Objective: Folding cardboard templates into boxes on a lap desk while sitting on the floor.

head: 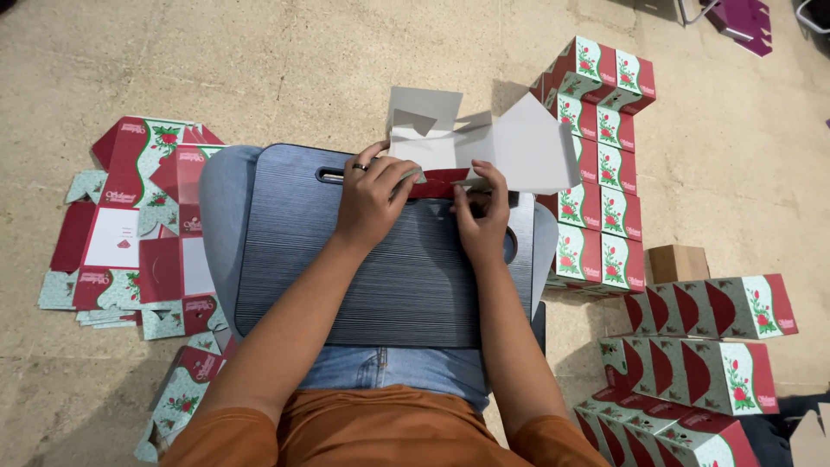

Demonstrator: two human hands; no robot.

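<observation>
Both hands, left hand point(373, 192) and right hand point(481, 210), grip a half-folded cardboard box point(484, 147) at the far edge of a dark lap board point(389, 285). Flat box blanks point(138, 225) lie left on the floor, finished boxes point(605, 173) stacked right.

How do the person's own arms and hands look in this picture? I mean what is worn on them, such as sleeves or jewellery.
Both forearms are bare from the upper arm down. Short orange sleeves cover only the upper arms at the bottom edge of the view. The left hand wears a dark ring on one finger. The right hand shows no ring or watch. No gloves or wristbands are visible.
</observation>
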